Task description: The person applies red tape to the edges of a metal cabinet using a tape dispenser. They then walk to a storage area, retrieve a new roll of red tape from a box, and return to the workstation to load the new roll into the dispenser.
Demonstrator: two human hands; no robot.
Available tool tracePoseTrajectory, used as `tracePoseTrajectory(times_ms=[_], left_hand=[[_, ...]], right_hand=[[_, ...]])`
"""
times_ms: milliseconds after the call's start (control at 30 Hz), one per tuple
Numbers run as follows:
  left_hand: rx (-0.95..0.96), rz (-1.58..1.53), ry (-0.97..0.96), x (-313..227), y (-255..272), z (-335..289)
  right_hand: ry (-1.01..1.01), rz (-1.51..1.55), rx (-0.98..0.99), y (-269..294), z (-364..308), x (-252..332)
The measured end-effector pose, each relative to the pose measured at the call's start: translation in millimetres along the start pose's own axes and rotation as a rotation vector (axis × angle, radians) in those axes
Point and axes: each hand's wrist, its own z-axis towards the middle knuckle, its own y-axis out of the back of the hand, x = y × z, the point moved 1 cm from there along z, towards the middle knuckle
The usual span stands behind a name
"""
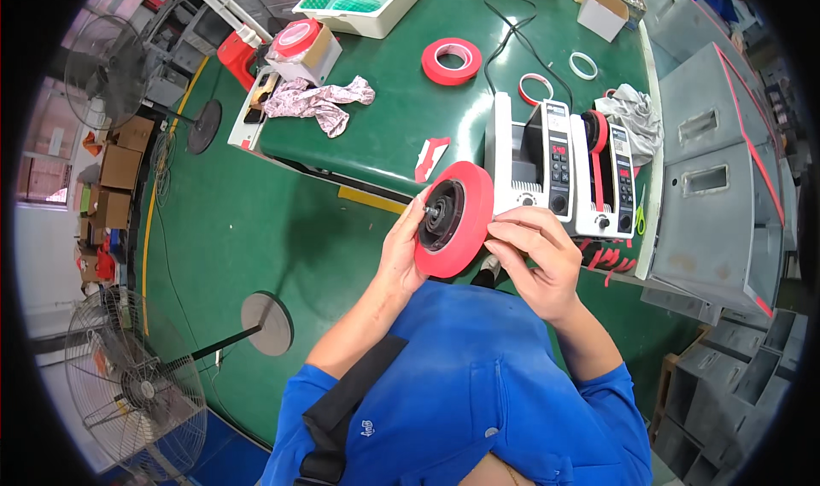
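Note:
A roll of red tape [472, 221] on a black hub [443, 216] is held up in front of my body, just short of the bench edge. Wrapped round its left side, my left hand [401, 248] supports it, with a thin metal axle poking out of the hub. My right hand [540, 260] pinches at the roll's right outer face with thumb and fingertips; whether a loose tape end is between them cannot be made out. Beyond the hands stand two white tape dispensers: the left dispenser [534, 157] has an open bay, while the right dispenser [608, 174] carries red tape.
On the green bench [397, 102] lie another red tape roll [451, 61], a crumpled pink cloth [320, 102], empty rings, cables and a grey cloth [634, 114]. Short red tape strips [611, 257] hang at the right edge. Grey metal boxes [713, 144] flank the right; fans [137, 383] stand left.

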Motion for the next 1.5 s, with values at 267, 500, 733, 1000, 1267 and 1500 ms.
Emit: tracePoseTrajectory(times_ms=[267,500,733,1000,1267,1500], left_hand=[[-0.019,0.1,-0.095,9.3,-6.2,0.2],[-0.073,0.183,-0.176,8.9,-4.3,-2.8],[-0.087,0.231,-0.267,12.5,-6.3,-7.6],[-0.107,0.219,-0.33,6.5,-7.3,-10.3],[-0.092,0.331,-0.44,-2.3,-10.5,-14.1],[-0.073,0.4,-0.535,-11.7,-10.9,-15.6]], right_hand=[[-0.114,0.019,-0.083,-0.5,-10.7,9.5],[-0.194,-0.032,-0.056,4.6,-14.1,9.3],[-0.147,-0.101,-0.1,1.6,-13.3,8.5],[-0.18,0.004,-0.115,-1.3,-12.0,11.4],[-0.165,-0.023,-0.059,1.0,-10.9,7.7],[-0.257,0.033,-0.153,-14.2,-14.4,2.6]])
